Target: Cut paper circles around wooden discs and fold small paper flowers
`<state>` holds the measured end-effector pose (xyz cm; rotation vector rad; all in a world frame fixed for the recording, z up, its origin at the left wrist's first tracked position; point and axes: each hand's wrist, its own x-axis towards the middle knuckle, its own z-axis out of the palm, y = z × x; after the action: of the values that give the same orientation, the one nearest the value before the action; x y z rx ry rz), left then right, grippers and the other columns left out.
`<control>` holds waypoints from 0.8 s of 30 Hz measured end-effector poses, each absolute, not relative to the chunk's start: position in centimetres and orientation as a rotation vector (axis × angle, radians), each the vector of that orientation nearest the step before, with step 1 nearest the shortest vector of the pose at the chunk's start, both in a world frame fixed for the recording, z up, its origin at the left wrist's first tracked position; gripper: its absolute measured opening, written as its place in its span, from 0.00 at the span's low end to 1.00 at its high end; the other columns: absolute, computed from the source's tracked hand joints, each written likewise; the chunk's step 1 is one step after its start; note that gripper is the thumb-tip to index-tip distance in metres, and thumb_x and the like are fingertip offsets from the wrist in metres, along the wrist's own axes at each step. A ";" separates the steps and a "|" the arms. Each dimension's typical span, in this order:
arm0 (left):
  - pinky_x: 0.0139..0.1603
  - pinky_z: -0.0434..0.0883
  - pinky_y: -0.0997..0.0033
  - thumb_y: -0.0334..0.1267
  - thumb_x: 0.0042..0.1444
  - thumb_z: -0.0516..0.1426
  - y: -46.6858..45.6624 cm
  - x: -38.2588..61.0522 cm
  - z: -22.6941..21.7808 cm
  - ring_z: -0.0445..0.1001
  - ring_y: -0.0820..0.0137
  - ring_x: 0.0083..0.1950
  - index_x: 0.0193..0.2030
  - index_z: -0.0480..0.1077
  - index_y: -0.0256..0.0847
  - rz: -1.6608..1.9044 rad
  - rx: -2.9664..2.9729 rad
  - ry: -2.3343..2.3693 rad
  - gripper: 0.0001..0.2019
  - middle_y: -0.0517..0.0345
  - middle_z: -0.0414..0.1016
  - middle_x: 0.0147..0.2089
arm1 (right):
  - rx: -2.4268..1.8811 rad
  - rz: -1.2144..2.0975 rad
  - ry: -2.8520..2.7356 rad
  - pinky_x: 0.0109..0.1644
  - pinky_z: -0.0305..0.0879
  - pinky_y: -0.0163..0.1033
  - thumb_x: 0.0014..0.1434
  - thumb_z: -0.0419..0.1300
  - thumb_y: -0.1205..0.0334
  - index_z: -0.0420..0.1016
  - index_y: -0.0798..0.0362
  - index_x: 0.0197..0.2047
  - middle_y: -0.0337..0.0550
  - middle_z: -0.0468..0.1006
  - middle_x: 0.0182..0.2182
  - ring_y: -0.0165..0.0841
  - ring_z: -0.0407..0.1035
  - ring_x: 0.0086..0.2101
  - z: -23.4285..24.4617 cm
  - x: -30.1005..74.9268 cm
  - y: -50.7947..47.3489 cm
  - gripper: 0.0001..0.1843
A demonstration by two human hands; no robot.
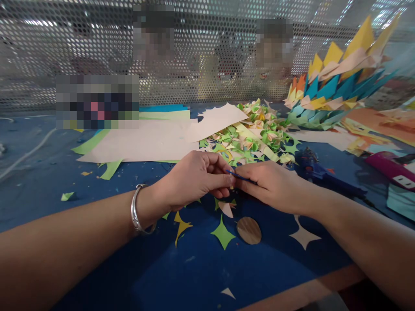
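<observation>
My left hand [197, 179], with a silver bangle [136, 209] at its wrist, is closed in a pinch at the middle of the view. Against its fingertips come those of my right hand [269, 183], also closed. Between both sets of fingers shows a thin blue piece [242, 176], seen almost edge-on; its kind is unclear. Below my hands lie a green four-pointed paper scrap [223, 233], a yellow scrap [181, 225] and a round wood-patterned disc [249, 230]. A pale scrap [305, 235] rests under my right forearm.
Large pale paper sheets [145, 140] and a heap of folded green and pink paper pieces [262, 129] lie beyond my hands. At right are a dark blue glue gun [333, 179], a magenta power strip [392, 168] and a layered paper construction [337, 86]. Perforated metal [201, 26] stands behind.
</observation>
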<state>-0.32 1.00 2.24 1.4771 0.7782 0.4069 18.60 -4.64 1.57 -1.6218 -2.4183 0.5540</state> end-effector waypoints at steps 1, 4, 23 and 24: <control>0.28 0.71 0.77 0.31 0.48 0.66 1.0 -0.3 2.3 0.74 0.75 0.24 0.32 0.71 0.37 0.403 1.481 0.780 0.08 0.62 0.76 0.22 | -1.631 0.544 -2.422 0.35 0.56 0.37 0.69 0.47 0.55 0.70 0.53 0.33 0.44 0.74 0.30 0.33 0.67 0.31 1.6 18.6 -4.6 0.18; 0.27 0.71 0.78 0.29 0.46 0.67 0.8 -0.4 2.5 0.74 0.75 0.23 0.31 0.71 0.37 0.377 1.480 0.769 0.08 0.62 0.76 0.22 | -1.649 0.518 -2.429 0.35 0.55 0.37 0.69 0.46 0.56 0.70 0.53 0.33 0.44 0.74 0.30 0.33 0.67 0.31 1.6 18.6 -4.7 0.18; 0.23 0.70 0.81 0.26 0.47 0.65 0.4 -0.3 2.8 0.75 0.76 0.21 0.29 0.73 0.37 0.356 1.464 0.724 0.06 0.62 0.76 0.20 | -1.733 0.407 -2.475 0.34 0.55 0.37 0.68 0.46 0.58 0.68 0.52 0.35 0.45 0.76 0.30 0.36 0.70 0.31 1.4 18.4 -5.0 0.14; 0.24 0.71 0.81 0.26 0.48 0.65 0.4 -0.3 2.9 0.75 0.76 0.21 0.29 0.73 0.37 0.354 1.468 0.719 0.06 0.62 0.76 0.20 | -1.744 0.394 -2.465 0.34 0.55 0.37 0.67 0.46 0.59 0.69 0.52 0.35 0.45 0.77 0.30 0.35 0.70 0.31 1.3 18.3 -5.0 0.14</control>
<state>-0.31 0.39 2.86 1.4678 0.7187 0.3535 18.30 -5.03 1.30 -1.7444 -2.4648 0.3936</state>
